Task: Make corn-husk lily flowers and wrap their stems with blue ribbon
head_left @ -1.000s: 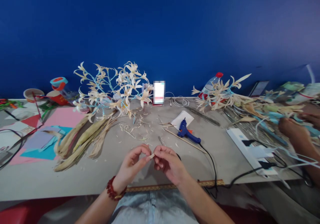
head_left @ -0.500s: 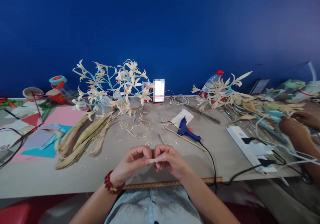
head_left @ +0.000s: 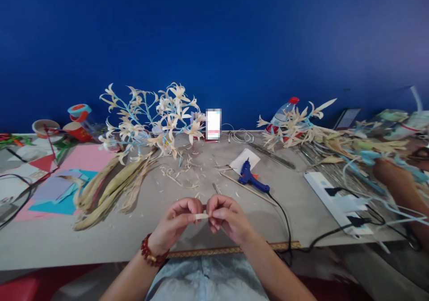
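Observation:
Between my two hands is a small pale strip of corn husk [head_left: 201,216], held level just above the front of the table. My left hand [head_left: 179,220], with a red bead bracelet [head_left: 152,252] at the wrist, pinches its left end between thumb and finger. The fingertips of my right hand [head_left: 228,218] are closed on its right end. Beyond my hands lie husk scraps [head_left: 187,169] and a thin stick [head_left: 248,188]. A blue glue gun [head_left: 251,178] rests partly on a white pad [head_left: 246,158], to the right.
Husk flowers [head_left: 170,117] stand at the back left, above dried husks [head_left: 110,187] and coloured paper [head_left: 56,205]. A phone [head_left: 213,124] leans by the wall. On the right are a power strip [head_left: 330,202], cables, more husk flowers [head_left: 295,124] and another person's hand [head_left: 385,171].
My right fingers have shifted slightly right along the husk strip, so more of it shows near my left fingertips. The other person's hands have moved a little.

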The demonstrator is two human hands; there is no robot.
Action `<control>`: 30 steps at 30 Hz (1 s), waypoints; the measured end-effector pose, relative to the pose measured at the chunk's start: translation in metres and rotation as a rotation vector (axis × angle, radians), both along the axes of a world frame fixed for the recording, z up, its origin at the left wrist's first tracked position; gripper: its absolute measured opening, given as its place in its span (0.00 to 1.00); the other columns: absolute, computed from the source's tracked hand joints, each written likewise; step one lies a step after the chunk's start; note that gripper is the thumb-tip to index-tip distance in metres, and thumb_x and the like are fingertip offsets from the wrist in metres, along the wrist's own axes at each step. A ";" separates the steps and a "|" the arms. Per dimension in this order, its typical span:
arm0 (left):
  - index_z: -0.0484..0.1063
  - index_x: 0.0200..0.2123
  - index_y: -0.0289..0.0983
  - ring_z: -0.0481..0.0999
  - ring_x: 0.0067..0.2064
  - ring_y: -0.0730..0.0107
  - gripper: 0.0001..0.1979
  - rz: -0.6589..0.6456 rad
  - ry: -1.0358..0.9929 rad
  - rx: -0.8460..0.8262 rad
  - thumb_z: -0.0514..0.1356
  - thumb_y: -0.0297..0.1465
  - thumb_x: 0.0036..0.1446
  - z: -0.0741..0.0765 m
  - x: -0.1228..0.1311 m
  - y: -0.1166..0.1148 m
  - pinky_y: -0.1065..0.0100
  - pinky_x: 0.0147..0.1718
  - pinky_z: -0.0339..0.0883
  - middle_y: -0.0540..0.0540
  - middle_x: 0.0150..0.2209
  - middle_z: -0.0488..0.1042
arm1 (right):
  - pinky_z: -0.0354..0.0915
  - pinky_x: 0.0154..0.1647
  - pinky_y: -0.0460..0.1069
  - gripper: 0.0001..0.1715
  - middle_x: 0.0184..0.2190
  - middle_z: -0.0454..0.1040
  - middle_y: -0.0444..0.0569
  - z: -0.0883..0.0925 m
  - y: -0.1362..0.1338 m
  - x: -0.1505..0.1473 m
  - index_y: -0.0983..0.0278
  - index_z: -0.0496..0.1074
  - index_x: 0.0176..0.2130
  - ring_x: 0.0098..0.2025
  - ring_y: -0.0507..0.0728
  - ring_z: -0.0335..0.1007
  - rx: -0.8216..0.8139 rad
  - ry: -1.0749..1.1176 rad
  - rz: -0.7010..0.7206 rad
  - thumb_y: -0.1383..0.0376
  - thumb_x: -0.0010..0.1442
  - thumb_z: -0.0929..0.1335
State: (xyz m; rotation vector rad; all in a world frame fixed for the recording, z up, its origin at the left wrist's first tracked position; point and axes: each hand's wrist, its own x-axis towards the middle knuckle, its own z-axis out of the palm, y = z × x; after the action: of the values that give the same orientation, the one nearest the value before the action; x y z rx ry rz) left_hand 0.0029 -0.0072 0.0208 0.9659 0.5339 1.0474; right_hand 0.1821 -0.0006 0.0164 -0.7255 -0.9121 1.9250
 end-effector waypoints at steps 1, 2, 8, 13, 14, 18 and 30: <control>0.69 0.26 0.36 0.66 0.33 0.68 0.08 0.010 -0.007 0.008 0.62 0.32 0.55 0.000 -0.001 0.000 0.61 0.43 0.62 0.49 0.26 0.66 | 0.60 0.20 0.44 0.02 0.18 0.66 0.40 -0.001 0.001 0.002 0.65 0.70 0.26 0.17 0.47 0.57 -0.005 0.007 -0.035 0.68 0.49 0.68; 0.68 0.26 0.36 0.67 0.33 0.68 0.08 0.025 0.004 0.021 0.62 0.32 0.55 0.000 -0.001 -0.001 0.59 0.46 0.61 0.49 0.26 0.66 | 0.60 0.21 0.44 0.02 0.18 0.66 0.40 -0.001 0.002 0.005 0.65 0.70 0.26 0.18 0.48 0.58 0.012 -0.012 -0.070 0.68 0.49 0.68; 0.70 0.29 0.36 0.69 0.38 0.66 0.06 0.027 0.294 0.196 0.62 0.32 0.56 -0.001 -0.005 0.003 0.61 0.48 0.60 0.47 0.31 0.70 | 0.62 0.34 0.46 0.08 0.31 0.71 0.45 0.018 0.004 0.012 0.65 0.74 0.35 0.32 0.51 0.65 0.333 -0.369 0.054 0.63 0.54 0.70; 0.70 0.31 0.37 0.71 0.38 0.67 0.04 -0.015 0.389 0.364 0.61 0.30 0.58 -0.001 -0.008 0.009 0.56 0.56 0.54 0.49 0.30 0.71 | 0.58 0.31 0.45 0.10 0.25 0.68 0.42 0.023 0.008 0.014 0.65 0.72 0.29 0.28 0.50 0.61 0.386 -0.449 0.140 0.61 0.53 0.72; 0.71 0.31 0.37 0.71 0.37 0.68 0.04 -0.016 0.401 0.385 0.61 0.30 0.58 -0.001 -0.009 0.010 0.56 0.56 0.53 0.49 0.30 0.71 | 0.58 0.30 0.44 0.09 0.25 0.68 0.42 0.023 0.009 0.015 0.65 0.72 0.29 0.28 0.50 0.62 0.390 -0.464 0.160 0.61 0.52 0.72; 0.72 0.35 0.37 0.71 0.40 0.65 0.04 0.020 0.447 0.405 0.60 0.31 0.59 -0.005 -0.013 0.016 0.60 0.51 0.59 0.46 0.34 0.72 | 0.59 0.29 0.44 0.08 0.25 0.70 0.42 0.020 0.024 0.022 0.65 0.72 0.29 0.27 0.50 0.63 0.416 -0.522 0.238 0.63 0.52 0.71; 0.70 0.30 0.36 0.71 0.36 0.67 0.08 0.377 0.706 0.521 0.53 0.29 0.62 -0.034 -0.012 0.025 0.69 0.37 0.63 0.47 0.31 0.71 | 0.63 0.44 0.50 0.03 0.36 0.74 0.48 -0.014 0.197 -0.015 0.64 0.74 0.30 0.41 0.56 0.69 0.973 -1.204 -0.228 0.68 0.57 0.70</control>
State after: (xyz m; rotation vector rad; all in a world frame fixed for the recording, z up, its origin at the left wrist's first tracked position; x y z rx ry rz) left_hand -0.0091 0.0180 -0.0131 1.7681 1.0831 1.1951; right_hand 0.1675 0.1966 0.0024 -1.2483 -2.1137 0.4872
